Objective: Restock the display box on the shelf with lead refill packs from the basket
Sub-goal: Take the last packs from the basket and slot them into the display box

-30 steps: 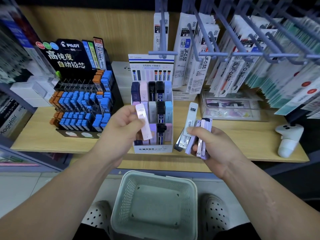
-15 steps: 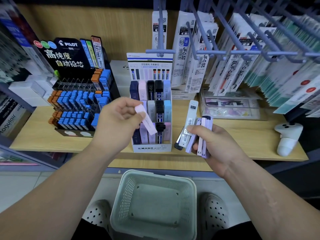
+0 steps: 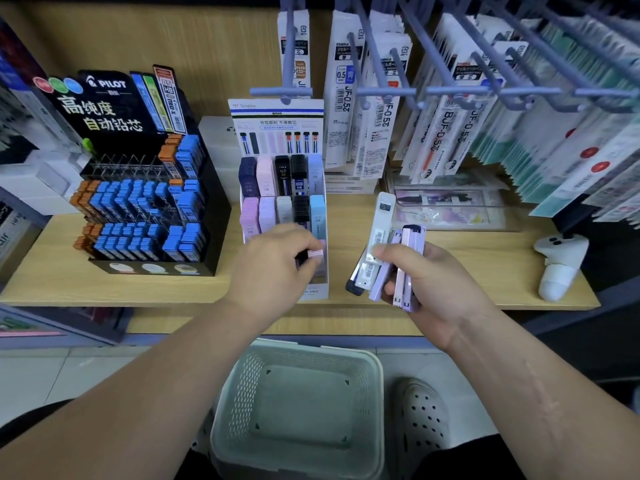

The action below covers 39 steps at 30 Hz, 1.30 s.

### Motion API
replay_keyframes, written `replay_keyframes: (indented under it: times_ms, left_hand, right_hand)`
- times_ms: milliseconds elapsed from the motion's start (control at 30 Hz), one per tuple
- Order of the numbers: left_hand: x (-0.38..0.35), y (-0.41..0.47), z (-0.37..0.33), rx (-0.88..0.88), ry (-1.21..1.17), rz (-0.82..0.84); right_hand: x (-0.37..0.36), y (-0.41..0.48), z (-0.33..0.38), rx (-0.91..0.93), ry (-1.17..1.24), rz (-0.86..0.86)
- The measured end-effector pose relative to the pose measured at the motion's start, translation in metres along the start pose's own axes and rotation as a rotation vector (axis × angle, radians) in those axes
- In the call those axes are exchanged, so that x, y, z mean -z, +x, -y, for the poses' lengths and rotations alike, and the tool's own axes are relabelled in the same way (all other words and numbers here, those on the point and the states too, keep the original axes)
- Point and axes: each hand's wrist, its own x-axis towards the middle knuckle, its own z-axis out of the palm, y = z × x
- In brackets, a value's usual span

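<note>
Pink pack lowered, hands gripping packs

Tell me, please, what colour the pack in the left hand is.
Pale pink; the head view shows the pack best.

Shelf looks like light wood-grain laminate, pretty matt. Basket at bottom centre is pale green perforated plastic. Display box seems printed white card, lead refill packs smooth plastic. Hanging sleeves upper right: glossy film.
</note>
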Motion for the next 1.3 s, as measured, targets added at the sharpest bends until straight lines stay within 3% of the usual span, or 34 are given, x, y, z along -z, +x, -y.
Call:
replay_keyframes:
  times_ms: [233,400,467,567,600,700,967,1300]
  left_hand:
    - [-0.019,0.008,0.004,-0.02,0.22,0.031]
    - [-0.018,0.01,0.0,-0.041,0.247,-0.02]
    - [-0.008,0.011,-0.014,0.082,0.021,-0.064]
    - [0.004,0.015,-0.045,0.506,-0.631,-0.022]
    - [0.003,0.014,-0.049,0.568,-0.715,0.013]
    - [-0.001,0.01,-0.047,0.611,-0.748,0.064]
    - [0.01,0.006,-0.03,0.722,-0.972,0.014]
    - [0.02,0.007,-0.028,0.675,-1.039,0.044]
  right_hand:
    - [0.006,0.0,-0.003,-0.021,-0.008,0.046]
    - [0.006,0.002,-0.006,-0.039,-0.052,0.058]
    - [0.004,0.004,-0.008,-0.035,-0.07,0.054]
    - [-0.002,0.005,-0.009,0.007,-0.089,0.069]
    - [-0.005,0.005,-0.01,0.026,-0.105,0.081]
    - [-0.017,0.005,-0.012,0.057,-0.153,0.121]
    - [-0.025,0.011,-0.017,-0.017,-0.095,0.165]
    - [-0.024,0.015,-0.016,-0.022,-0.057,0.117]
